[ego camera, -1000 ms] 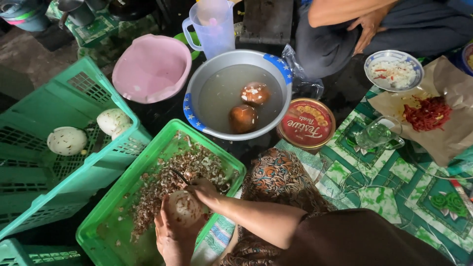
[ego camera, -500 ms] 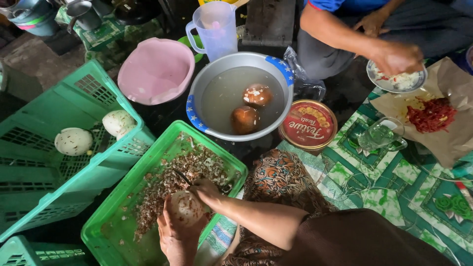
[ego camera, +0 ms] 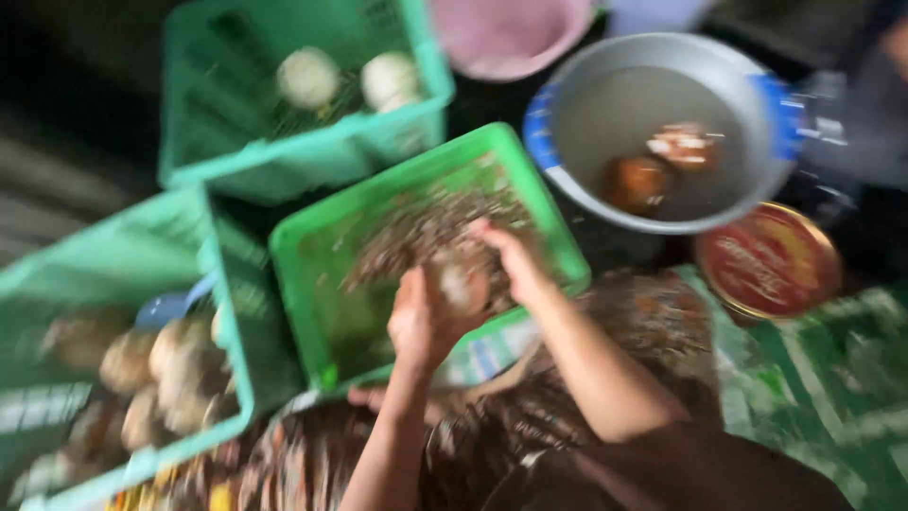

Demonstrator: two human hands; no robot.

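The picture is blurred by motion. My left hand [ego camera: 421, 322] cups a pale round thing [ego camera: 463, 284] from below and the left. My right hand [ego camera: 506, 260] grips the same thing from above and the right. Both hands hover over a bright green plastic basket [ego camera: 298, 265]. A heap of brown shreds [ego camera: 416, 232] lies in that basket. My lap, in patterned cloth, sits just under my forearms.
A metal basin [ego camera: 586, 57] of cloudy water holds two brown round things [ego camera: 638, 180]. A pink bowl [ego camera: 501, 28], a round red tin [ego camera: 766, 260], and green crates with pale round things [ego camera: 307, 76] and brownish ones [ego camera: 161, 364] surround the basket. A green patterned mat [ego camera: 832, 378] lies to the right.
The view has swung left and blurred. A second crate of brownish round things has come into sight, and the other person is out of view. My hands stay on the pale round thing.
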